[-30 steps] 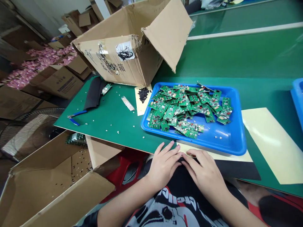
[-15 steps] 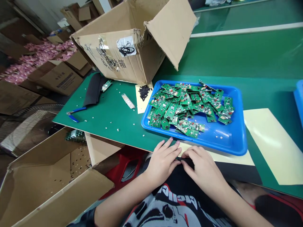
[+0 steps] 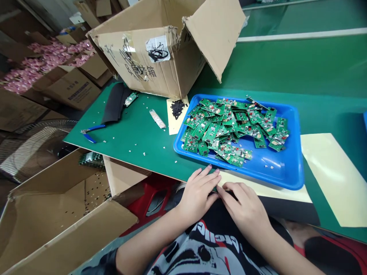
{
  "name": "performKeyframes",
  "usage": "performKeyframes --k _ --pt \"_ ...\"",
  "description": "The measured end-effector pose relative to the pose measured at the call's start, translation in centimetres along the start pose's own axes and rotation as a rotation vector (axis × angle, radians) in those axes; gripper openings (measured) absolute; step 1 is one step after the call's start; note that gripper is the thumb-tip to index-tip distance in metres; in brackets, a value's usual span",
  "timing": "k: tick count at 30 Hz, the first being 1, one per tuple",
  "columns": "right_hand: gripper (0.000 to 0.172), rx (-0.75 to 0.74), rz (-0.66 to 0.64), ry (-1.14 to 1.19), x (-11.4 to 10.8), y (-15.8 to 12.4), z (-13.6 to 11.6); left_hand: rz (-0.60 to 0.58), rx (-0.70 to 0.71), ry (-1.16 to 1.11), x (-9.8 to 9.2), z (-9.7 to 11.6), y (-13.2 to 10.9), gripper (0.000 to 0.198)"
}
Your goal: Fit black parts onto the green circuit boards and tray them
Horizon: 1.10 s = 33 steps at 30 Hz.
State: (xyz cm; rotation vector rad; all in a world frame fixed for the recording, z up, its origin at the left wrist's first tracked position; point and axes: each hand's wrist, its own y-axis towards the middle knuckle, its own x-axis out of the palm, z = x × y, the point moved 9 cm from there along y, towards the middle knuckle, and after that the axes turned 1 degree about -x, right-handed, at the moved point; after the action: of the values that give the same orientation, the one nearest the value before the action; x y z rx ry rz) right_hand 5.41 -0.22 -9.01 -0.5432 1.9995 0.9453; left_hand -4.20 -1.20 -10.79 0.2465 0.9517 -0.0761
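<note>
At the table's front edge, my left hand [image 3: 199, 193] is closed, its fingers lying forward over the thumb. My right hand [image 3: 247, 206] meets it there with thumb and index finger pinched. Between the fingertips only a thin dark, greenish sliver shows; what it belongs to is hidden. Just beyond both hands, a blue tray [image 3: 295, 168] holds a heap of green circuit boards [image 3: 229, 122]. Under its near side lies a cream backing sheet [image 3: 283, 192] with a black foam sheet [image 3: 289, 209] along its front, close to my right hand.
Small black strips [image 3: 178, 109] lie on cream paper left of the tray. Farther left are blue-handled cutters [image 3: 91, 135], black foam [image 3: 112, 105] and a clear packet [image 3: 157, 118]. A large carton [image 3: 137, 65] stands behind; an open carton [image 3: 48, 217] sits below the table's left edge.
My right fingers have drawn in against the left fingertips, and the dark piece between them shows less. The camera view has shifted slightly; the tray and boards are unchanged.
</note>
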Motion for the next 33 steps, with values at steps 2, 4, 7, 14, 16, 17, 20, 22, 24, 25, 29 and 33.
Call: performKeyframes --k 2,4,7,14,16,17,20,22,24,25,29,33 --pt "0.020 0.007 0.023 0.018 -0.1 -0.3 -0.1 -0.004 -0.002 -0.002 0.0 0.0 0.0 0.039" --pt "0.018 0.025 0.039 0.055 -0.1 -0.3 0.0 -0.001 0.002 0.002 0.0 0.0 0.0 0.038" --pt "0.016 0.073 0.043 0.158 -0.1 0.2 0.6 -0.008 0.002 0.012 0.0 0.1 0.0 0.039" --pt "0.008 0.290 0.115 0.464 -2.9 -0.7 4.3 -0.080 0.057 0.176 -0.3 0.9 0.4 0.033" --pt "0.006 0.409 0.228 0.510 -4.9 -2.5 6.4 -0.113 0.084 0.222 -0.7 0.9 0.7 0.032" --pt "0.005 0.477 0.305 0.526 -5.9 -3.7 7.6 -0.132 0.096 0.239 -0.9 1.0 0.8 0.032" --pt "0.004 0.640 0.548 0.576 -8.1 -7.0 10.3 -0.170 0.136 0.298 -1.7 1.8 1.7 0.037" --pt "0.004 0.702 0.642 0.611 -8.3 -8.2 11.4 -0.139 0.176 0.330 -2.1 3.3 2.5 0.042" --pt "0.006 0.739 0.677 0.634 -7.8 -8.4 11.8 -0.118 0.284 0.305 -1.5 5.8 3.0 0.043" --pt "0.007 0.750 0.685 0.637 -7.5 -8.3 11.9 -0.124 0.358 0.271 -0.8 7.2 3.0 0.044" --pt "0.009 0.751 0.719 0.580 -7.6 -8.1 12.5 -0.208 0.532 0.217 3.4 9.5 2.2 0.054" --pt "0.010 0.718 0.781 0.345 -12.3 -10.4 13.8 -0.267 0.585 0.264 5.1 8.0 1.5 0.038"
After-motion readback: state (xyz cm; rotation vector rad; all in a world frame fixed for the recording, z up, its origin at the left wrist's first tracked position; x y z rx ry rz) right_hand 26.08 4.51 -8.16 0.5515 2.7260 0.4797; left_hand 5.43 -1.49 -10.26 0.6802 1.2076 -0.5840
